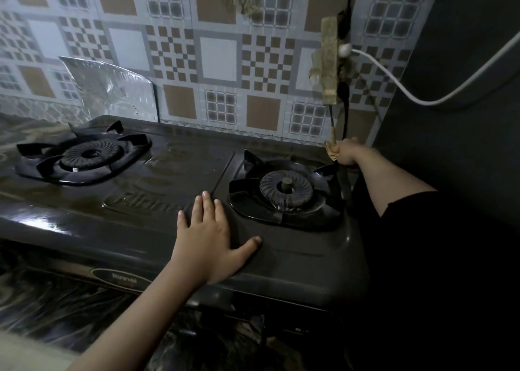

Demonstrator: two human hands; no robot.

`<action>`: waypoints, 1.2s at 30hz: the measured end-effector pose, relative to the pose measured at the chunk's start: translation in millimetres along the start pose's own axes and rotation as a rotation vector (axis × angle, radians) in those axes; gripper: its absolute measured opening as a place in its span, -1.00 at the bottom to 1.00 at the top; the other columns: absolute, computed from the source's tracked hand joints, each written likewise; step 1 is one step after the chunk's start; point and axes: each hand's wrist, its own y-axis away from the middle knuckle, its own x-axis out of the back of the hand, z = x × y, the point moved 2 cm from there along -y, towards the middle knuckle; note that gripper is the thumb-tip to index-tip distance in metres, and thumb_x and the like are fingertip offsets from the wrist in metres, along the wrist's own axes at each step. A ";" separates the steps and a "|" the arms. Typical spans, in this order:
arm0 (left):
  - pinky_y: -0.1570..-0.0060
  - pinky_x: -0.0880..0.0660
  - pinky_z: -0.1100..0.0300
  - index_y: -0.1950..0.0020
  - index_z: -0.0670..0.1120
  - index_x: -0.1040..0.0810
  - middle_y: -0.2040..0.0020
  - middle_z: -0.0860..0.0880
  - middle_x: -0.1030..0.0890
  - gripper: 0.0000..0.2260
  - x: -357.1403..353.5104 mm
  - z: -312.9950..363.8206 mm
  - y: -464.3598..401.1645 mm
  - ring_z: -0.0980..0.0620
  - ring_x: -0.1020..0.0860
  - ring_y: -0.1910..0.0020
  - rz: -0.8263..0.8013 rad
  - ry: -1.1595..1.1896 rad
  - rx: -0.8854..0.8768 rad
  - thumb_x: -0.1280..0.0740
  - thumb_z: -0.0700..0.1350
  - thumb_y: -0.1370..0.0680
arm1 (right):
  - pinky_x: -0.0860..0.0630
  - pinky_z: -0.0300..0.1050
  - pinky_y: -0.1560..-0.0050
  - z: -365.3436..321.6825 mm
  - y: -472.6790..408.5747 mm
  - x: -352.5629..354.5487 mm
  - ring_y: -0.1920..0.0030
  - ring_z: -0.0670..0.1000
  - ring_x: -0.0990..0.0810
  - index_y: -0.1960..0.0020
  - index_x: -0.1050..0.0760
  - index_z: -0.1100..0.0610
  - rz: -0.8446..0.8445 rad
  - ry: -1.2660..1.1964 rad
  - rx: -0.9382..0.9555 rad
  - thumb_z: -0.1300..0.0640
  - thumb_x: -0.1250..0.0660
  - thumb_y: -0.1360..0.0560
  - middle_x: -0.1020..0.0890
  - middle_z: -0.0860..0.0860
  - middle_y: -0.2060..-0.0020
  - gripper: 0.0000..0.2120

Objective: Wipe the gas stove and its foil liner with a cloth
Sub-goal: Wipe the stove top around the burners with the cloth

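far left: marbled countertop (33, 294) under and beside the gas stove (157, 224). a bent sheet of foil liner (112, 89) stands against the patterned wall tiles (219, 55), just behind the stove's left rear corner. left burner (90, 153) sits inside its black pan support, bare.

centre: dark stove top, glossy, with raised lettering between the burners. left hand (209, 240) lies flat on the top near the front edge, fingers straight and spread, thumb out to the right, grasping nothing.

right of it: right burner (285, 188) in its pan support, bare.

far right: right hand (347, 152) at the stove's right rear corner, fingers curled tight round a bunched tan cloth (332, 151), which sticks out on the hand's left side. above it a taped wall socket (330, 61) with black cords hanging down, and a white cable (439, 84) running off right across a dark panel.
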 end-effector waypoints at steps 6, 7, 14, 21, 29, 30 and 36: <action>-0.47 0.09 -0.17 -0.57 -0.22 0.10 -0.57 -0.22 0.15 0.14 0.9 0.3 0.7 -0.13 0.17 -0.56 -0.013 0.005 -0.004 0.31 0.53 -0.19 | -0.23 -0.01 -0.45 5.6 19.7 -10.6 -0.48 0.24 -0.17 -0.51 -0.19 0.05 0.068 -0.147 -0.004 0.31 -0.13 -0.58 -0.11 0.14 -0.52 -0.47; -0.47 0.09 -0.18 -0.56 -0.23 0.10 -0.57 -0.23 0.14 0.14 1.2 0.5 0.8 -0.14 0.17 -0.56 -0.016 0.006 -0.005 0.30 0.53 -0.20 | -0.22 -0.04 -0.44 5.6 25.5 -13.7 -0.49 0.22 -0.15 -0.53 -0.13 0.08 0.062 -0.188 0.007 0.32 -0.14 -0.57 -0.07 0.11 -0.54 -0.44; -0.46 0.09 -0.22 -0.56 -0.25 0.08 -0.57 -0.26 0.12 0.00 3.5 0.8 2.4 -0.18 0.14 -0.56 -0.005 0.032 -0.034 0.05 0.50 -0.43 | -0.12 -0.06 -0.47 3.9 85.5 -34.0 -0.54 0.17 0.01 -0.57 0.11 0.12 0.076 -0.231 -0.046 0.34 -0.18 -0.51 0.06 0.18 -0.55 -0.27; -0.44 0.07 -0.26 -0.56 -0.28 0.07 -0.56 -0.29 0.11 0.01 3.9 -0.1 2.2 -0.22 0.14 -0.55 -0.016 0.067 -0.056 0.04 0.50 -0.43 | -0.11 -0.06 -0.47 -6.6 146.6 -37.9 -0.55 0.15 0.03 -0.57 0.03 0.10 0.038 -0.198 -0.098 0.37 -0.16 -0.50 0.07 0.15 -0.55 -0.29; -0.43 0.08 -0.29 -0.55 -0.31 0.07 -0.55 -0.33 0.11 0.01 6.2 0.1 4.3 -0.26 0.14 -0.54 -0.036 0.081 -0.076 0.01 0.48 -0.44 | -0.30 -0.06 -0.36 -26.8 235.4 -49.4 -0.50 0.18 -0.17 -0.56 -0.03 0.06 0.025 -0.156 -0.122 0.39 -0.12 -0.51 -0.11 0.13 -0.53 -0.32; -0.43 0.08 -0.29 -0.55 -0.31 0.08 -0.55 -0.33 0.11 0.01 6.8 0.3 4.2 -0.27 0.14 -0.54 -0.040 0.082 -0.077 0.02 0.48 -0.44 | -0.34 -0.07 -0.31 -31.1 242.0 -50.2 -0.47 0.18 -0.22 -0.56 -0.03 0.09 0.030 -0.137 -0.123 0.38 -0.12 -0.52 -0.14 0.15 -0.52 -0.34; -0.43 0.10 -0.28 -0.54 -0.31 0.10 -0.55 -0.33 0.12 0.00 10.3 -1.2 7.9 -0.27 0.16 -0.54 -0.063 0.086 -0.086 0.02 0.48 -0.45 | -0.32 -0.08 -0.34 -66.8 280.8 -59.5 -0.44 0.18 -0.27 -0.55 -0.06 0.12 0.047 -0.047 -0.065 0.35 -0.14 -0.51 -0.20 0.16 -0.49 -0.36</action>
